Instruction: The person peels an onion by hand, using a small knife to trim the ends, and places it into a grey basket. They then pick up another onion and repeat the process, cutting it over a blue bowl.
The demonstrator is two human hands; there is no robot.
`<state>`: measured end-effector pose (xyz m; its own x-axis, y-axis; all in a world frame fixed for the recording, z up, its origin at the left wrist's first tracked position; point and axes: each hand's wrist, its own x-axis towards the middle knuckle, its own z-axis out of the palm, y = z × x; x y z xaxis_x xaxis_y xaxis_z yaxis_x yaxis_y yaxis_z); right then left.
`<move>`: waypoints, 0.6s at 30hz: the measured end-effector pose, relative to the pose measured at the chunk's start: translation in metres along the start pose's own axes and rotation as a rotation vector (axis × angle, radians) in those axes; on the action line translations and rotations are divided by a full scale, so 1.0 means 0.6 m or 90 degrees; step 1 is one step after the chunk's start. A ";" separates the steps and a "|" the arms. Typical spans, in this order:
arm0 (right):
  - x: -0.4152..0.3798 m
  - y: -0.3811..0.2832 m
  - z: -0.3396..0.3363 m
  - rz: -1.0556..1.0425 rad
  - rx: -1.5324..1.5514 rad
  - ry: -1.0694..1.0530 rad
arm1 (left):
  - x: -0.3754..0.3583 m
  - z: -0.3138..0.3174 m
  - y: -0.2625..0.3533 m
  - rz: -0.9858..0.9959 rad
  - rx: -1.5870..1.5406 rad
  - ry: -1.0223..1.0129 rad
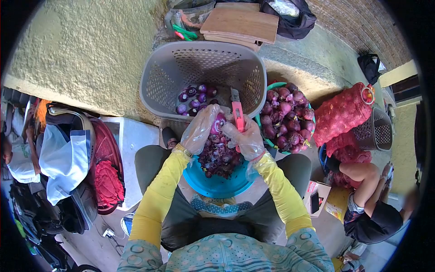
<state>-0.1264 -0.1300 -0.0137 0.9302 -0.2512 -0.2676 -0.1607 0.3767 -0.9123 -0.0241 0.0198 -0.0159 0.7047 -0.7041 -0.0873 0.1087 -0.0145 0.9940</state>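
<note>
My left hand [200,130], in a clear plastic glove, is closed round a red onion [217,123] whose pale cut face shows. In my gloved right hand [247,138] is a red-handled box cutter [237,114], its blade end pointing up and away from me. The right fingers come close to the onion. Below both hands, between my knees, a blue basin [218,189] holds onion skins and trimmings [217,158]. Ahead stands a grey perforated basket [204,46] with several peeled onions [195,97] on its bottom.
Right of the basket stands a green-rimmed container [276,84] heaped with unpeeled red onions [288,118]. Beyond it leans a full red mesh sack [343,113]. A person's bare leg [362,177] is at the right. Boards [240,25] lie behind the basket; a white box [140,154] stands left.
</note>
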 end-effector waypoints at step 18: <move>-0.017 -0.014 -0.023 -0.033 -0.112 -0.084 | 0.001 -0.022 0.009 -0.113 -0.278 0.071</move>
<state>-0.1390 -0.1430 -0.0074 0.9720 -0.1425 -0.1868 -0.1561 0.2025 -0.9668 -0.0137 0.0283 -0.0114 0.7169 -0.6368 -0.2839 0.5020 0.1890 0.8440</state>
